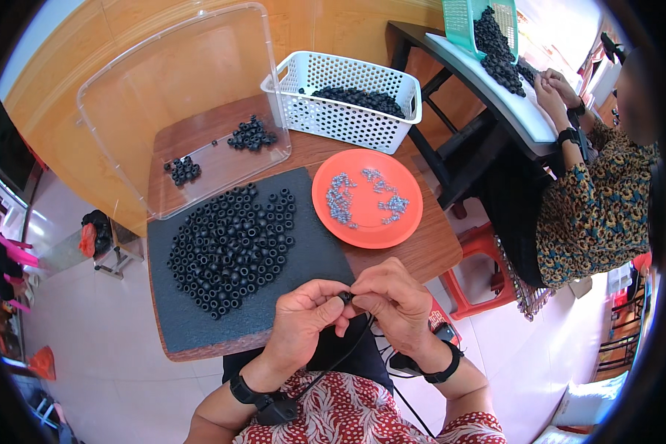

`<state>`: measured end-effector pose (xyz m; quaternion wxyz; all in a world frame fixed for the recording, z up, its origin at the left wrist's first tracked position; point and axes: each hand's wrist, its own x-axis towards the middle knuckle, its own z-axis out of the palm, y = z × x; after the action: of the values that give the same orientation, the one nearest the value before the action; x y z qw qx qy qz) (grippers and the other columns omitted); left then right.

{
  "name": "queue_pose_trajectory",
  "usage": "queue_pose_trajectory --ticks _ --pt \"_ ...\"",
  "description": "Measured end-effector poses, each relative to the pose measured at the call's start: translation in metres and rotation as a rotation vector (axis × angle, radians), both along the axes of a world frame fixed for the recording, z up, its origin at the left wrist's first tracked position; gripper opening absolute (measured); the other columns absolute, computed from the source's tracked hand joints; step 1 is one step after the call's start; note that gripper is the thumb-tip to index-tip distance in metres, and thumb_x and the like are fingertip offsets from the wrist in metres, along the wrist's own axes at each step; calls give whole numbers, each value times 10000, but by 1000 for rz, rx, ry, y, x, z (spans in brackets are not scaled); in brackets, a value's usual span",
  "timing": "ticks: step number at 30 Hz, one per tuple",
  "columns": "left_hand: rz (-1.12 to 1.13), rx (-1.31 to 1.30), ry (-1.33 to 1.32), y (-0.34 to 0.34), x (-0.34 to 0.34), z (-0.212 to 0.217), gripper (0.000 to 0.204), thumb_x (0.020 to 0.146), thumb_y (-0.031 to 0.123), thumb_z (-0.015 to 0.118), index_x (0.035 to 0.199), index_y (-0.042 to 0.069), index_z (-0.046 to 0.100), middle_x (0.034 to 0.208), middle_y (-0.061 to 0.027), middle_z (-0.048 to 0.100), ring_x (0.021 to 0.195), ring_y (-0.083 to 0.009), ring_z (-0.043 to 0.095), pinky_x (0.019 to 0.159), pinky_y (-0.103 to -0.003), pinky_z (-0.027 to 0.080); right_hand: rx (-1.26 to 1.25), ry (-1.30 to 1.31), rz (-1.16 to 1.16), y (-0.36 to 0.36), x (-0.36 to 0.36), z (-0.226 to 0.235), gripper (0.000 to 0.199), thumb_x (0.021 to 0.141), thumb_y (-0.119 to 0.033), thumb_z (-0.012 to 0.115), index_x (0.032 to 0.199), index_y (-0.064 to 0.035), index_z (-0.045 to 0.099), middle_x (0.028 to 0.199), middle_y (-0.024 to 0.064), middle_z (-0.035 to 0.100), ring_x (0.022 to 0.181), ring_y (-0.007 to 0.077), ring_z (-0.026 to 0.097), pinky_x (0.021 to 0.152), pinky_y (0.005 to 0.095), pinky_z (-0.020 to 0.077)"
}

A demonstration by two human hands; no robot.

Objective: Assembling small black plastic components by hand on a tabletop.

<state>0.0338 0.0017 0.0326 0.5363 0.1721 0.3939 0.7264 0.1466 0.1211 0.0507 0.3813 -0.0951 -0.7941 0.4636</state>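
A small round black part (345,297) is pinched in the fingertips of my left hand (303,317), just past the front edge of the table. My right hand (397,302) meets it from the other side, thumb and finger closed together against the part; whatever else they grip is too small to see. Beyond my left hand, a wide heap of black ring-shaped parts (233,248) lies on a dark mat (314,255). An orange-red plate (366,235) at the mat's right holds small silvery pieces (340,200) in loose clusters.
A clear plastic box (222,185) with two small piles of black parts stands at the back left. Behind the plate is a white perforated basket (333,132) of black parts. At right, another person (592,200) works at a table beside a green basket (459,26); a red stool (481,270) stands below.
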Motion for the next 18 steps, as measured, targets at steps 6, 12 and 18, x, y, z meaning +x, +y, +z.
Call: queue_pose_trajectory --ticks 6,12,18 --pt "1 -7 -5 0 0 3 199 881 74 554 1035 -51 558 818 -101 623 661 -132 566 603 -228 480 -83 -27 -49 -6 -1 1 180 688 30 674 853 -21 625 819 71 600 752 207 524 647 294 432" --pt "9 -27 22 1 -2 1 202 875 80 561 1037 -41 548 816 -108 626 656 -149 587 586 -261 497 24 3 -54 -5 -5 -5 188 685 29 679 857 -29 629 818 67 599 753 202 517 641 287 431" --pt "15 -39 21 2 -3 0 198 877 87 561 1026 -42 549 819 -94 623 656 -137 579 593 -249 493 -120 -33 -89 -10 -6 -8 181 689 36 678 856 -25 643 821 66 594 756 195 520 638 282 431"
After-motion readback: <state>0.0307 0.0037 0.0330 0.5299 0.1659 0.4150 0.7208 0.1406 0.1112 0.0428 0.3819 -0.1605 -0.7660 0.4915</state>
